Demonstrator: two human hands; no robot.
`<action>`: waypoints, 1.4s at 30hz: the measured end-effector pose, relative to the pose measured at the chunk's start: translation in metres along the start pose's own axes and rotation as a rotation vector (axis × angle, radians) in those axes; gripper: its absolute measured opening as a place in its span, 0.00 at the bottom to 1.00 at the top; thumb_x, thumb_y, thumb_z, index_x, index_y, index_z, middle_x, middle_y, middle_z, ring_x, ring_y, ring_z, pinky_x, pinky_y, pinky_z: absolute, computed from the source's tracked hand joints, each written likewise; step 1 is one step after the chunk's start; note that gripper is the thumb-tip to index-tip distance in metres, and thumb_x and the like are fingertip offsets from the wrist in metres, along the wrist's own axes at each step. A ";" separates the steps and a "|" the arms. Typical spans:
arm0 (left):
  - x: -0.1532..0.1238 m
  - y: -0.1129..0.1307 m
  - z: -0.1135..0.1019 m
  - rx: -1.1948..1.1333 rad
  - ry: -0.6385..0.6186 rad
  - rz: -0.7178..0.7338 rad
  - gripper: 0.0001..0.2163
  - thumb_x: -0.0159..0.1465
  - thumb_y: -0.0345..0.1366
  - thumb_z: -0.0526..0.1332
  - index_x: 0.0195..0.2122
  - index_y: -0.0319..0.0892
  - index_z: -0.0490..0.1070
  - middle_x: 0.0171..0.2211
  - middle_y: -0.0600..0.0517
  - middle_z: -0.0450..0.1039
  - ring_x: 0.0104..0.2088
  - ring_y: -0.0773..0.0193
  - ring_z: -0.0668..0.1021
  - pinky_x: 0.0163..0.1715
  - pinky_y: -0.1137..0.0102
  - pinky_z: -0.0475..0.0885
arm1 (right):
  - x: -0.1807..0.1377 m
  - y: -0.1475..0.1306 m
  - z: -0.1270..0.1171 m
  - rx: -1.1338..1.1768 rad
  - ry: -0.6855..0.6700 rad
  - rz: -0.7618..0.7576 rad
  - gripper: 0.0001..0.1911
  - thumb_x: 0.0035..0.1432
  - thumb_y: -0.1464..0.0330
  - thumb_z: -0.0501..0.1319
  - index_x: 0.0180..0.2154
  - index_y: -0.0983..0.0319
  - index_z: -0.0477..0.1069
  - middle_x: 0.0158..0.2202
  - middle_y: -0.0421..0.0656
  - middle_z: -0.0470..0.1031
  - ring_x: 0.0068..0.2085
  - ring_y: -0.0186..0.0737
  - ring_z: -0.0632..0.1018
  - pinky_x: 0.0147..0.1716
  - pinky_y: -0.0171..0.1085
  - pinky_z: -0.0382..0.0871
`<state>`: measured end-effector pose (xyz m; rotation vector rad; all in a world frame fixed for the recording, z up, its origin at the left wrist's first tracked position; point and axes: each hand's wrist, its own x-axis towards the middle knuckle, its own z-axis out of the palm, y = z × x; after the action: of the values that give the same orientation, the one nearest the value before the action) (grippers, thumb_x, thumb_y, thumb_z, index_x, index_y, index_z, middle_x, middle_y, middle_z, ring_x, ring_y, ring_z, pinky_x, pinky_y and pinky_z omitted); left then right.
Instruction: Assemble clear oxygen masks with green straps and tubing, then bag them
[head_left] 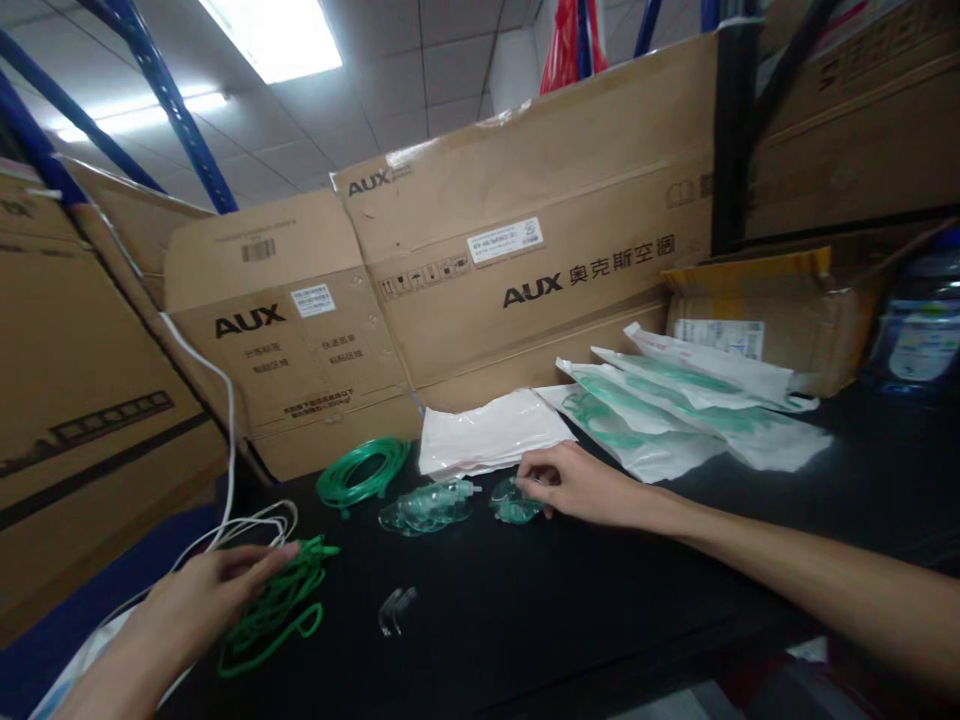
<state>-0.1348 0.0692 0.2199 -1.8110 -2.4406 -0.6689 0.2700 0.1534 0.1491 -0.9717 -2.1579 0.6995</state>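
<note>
My left hand (206, 598) rests on a loose bundle of green tubing (279, 605) at the near left of the black table (570, 610), fingers laid over it. My right hand (574, 482) reaches across the table and pinches a small clear green plastic piece (514, 503). Beside it lies a clear green mask (426, 506). A neat coil of green tubing (363, 472) sits farther back. A small clear plastic clip (395, 608) lies alone near the front.
Empty white bags (491, 433) lie behind the mask. Sealed bags holding green parts (679, 405) are stacked at the right. Large AUX cardboard boxes (525, 250) wall off the back. A white cable (225, 430) hangs at left. A blue bottle (924, 325) stands far right.
</note>
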 end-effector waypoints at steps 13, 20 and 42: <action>-0.039 0.129 0.022 -0.206 -0.201 0.447 0.24 0.66 0.57 0.55 0.52 0.49 0.79 0.41 0.51 0.83 0.36 0.54 0.81 0.39 0.66 0.73 | -0.003 -0.004 0.004 0.193 -0.042 -0.104 0.11 0.66 0.65 0.60 0.43 0.65 0.77 0.27 0.44 0.81 0.28 0.41 0.83 0.27 0.32 0.71; -0.046 0.159 0.060 -0.182 -0.325 0.549 0.22 0.65 0.52 0.61 0.55 0.49 0.76 0.40 0.49 0.81 0.38 0.54 0.80 0.41 0.66 0.70 | -0.004 -0.012 0.000 0.165 0.087 -0.249 0.10 0.63 0.71 0.61 0.45 0.64 0.79 0.40 0.45 0.81 0.38 0.39 0.81 0.38 0.34 0.73; -0.052 0.167 0.055 -0.178 -0.485 0.607 0.15 0.67 0.52 0.60 0.42 0.51 0.81 0.38 0.54 0.84 0.38 0.54 0.82 0.36 0.70 0.67 | -0.003 -0.009 0.001 0.321 -0.109 -0.192 0.28 0.51 0.64 0.74 0.52 0.62 0.72 0.39 0.40 0.73 0.37 0.36 0.72 0.38 0.36 0.69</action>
<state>0.0482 0.0802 0.2094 -2.8733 -1.8775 -0.4350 0.2665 0.1452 0.1536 -0.5629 -2.1107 0.9843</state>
